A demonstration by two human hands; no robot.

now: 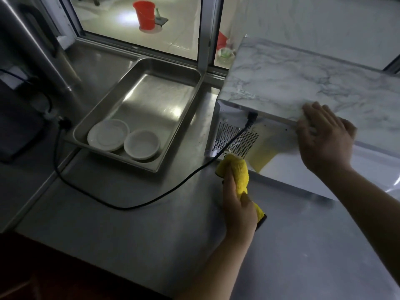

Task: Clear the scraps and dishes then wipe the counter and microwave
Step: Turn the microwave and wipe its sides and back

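The microwave [307, 83], covered in marble-pattern film, is tilted up on the steel counter [129, 213], showing its vented white back. My right hand [326, 137] grips its upper rear edge, fingers curled over the rim. My left hand [236, 204] holds a folded yellow cloth [238, 172] against the counter right at the microwave's lower rear corner. A white plate [106, 135] and a white bowl [141, 145] lie in the near end of a steel tray [164, 100] to the left.
The microwave's black power cord [129, 205] loops across the counter to a socket [65, 123] at the left. A dark appliance [19, 118] stands at the far left. Behind the tray is a window frame [203, 35]; a red bucket [144, 15] stands outside.
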